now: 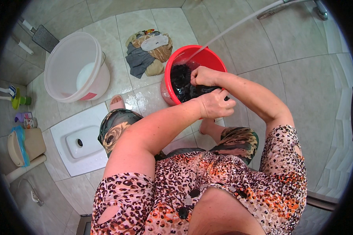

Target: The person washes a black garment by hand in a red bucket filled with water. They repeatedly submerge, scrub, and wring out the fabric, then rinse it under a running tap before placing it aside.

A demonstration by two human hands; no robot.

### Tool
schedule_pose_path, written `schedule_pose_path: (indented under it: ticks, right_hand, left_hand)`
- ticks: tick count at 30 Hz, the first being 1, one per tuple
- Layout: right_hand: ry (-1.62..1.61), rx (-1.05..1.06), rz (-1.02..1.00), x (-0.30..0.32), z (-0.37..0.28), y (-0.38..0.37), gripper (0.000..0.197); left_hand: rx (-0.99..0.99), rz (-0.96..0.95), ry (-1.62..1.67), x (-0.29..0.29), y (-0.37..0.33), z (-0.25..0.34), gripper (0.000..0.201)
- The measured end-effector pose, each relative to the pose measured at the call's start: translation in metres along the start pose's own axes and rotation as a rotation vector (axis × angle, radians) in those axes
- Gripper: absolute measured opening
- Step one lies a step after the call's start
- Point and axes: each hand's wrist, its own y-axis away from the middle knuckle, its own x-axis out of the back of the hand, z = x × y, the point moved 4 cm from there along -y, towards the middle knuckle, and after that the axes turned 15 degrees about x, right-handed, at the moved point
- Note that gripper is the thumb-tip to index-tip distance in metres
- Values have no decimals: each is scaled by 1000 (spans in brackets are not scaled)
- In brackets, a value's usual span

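Observation:
A red bucket (213,58) stands on the tiled floor with wet black cloth (182,84) inside it. Over its near rim, my left hand (217,103) is closed on part of the black cloth. Farther back, my right hand (204,76) grips another part, its fingers curled in. Between the two hands the cloth is stretched and bunched. Into the bucket's far side runs a pale hose (227,30). How much water is under the cloth is hidden.
Behind the red bucket lies a heap of clothes (149,51). A large white tub (72,68) stands at the far left, near a squat toilet (80,143). A beige bin (25,145) and brushes (11,92) line the left wall. The floor (143,100) looks wet.

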Motion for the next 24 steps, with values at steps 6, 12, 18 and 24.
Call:
schedule_pose_path:
  ticks: [6, 12, 18, 24]
  right_hand:
    - [15, 41, 64, 3, -4, -8, 11]
    - [-472, -34, 194, 43, 14, 9, 26]
    - [-1704, 361, 160, 82, 26, 39, 66]
    - [-1303, 288, 494, 110, -13, 7, 45]
  left_hand:
    - [9, -27, -16, 6, 1, -8, 13]
    - [6, 17, 72, 26, -23, -28, 14]
    - [650, 460, 246, 84, -69, -94, 14]
    - [1745, 859, 638, 103, -1, -195, 31]
